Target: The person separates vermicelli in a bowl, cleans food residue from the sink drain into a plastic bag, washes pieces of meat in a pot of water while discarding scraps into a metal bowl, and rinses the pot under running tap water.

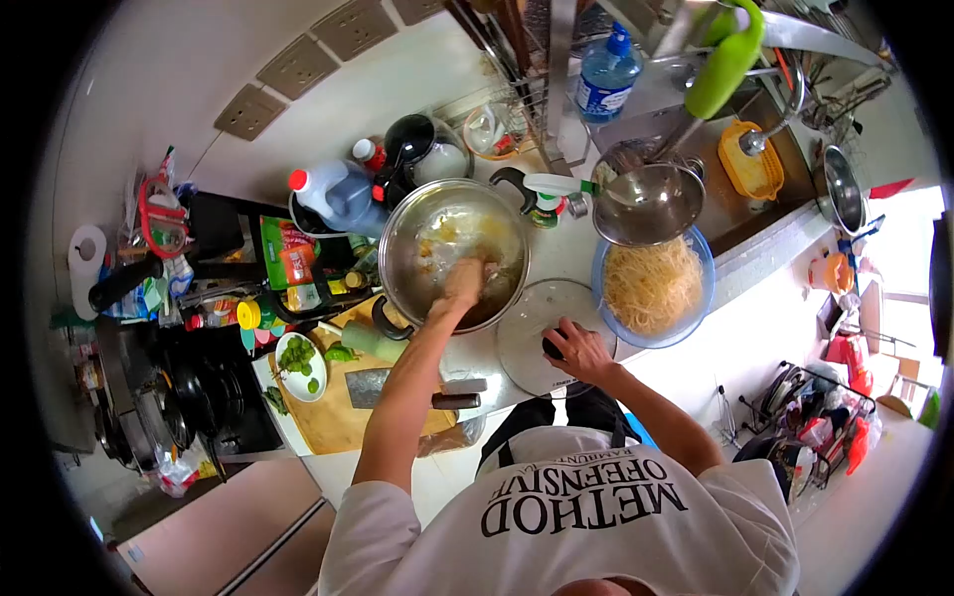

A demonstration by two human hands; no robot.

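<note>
My left hand (464, 282) reaches down into a large steel pot (402, 238); its fingers are blurred, and what they hold, if anything, cannot be made out. Yellowish bits lie on the pot's wet bottom. To the right, my right hand (584, 354) has its fingers around the black knob of a round glass lid (527, 338), which lies flat on the counter. Beyond it stands a blue-rimmed bowl (709, 293) of pale shredded strands (651, 288), below a steel bowl (646, 204).
A cutting board (323, 422) at the left bears a cleaver (397, 388) and a white dish (305, 389) with green slices. Bottles, including a blue jug (343, 194), crowd behind the pot. The sink (730, 219) holds a yellow basket (747, 169).
</note>
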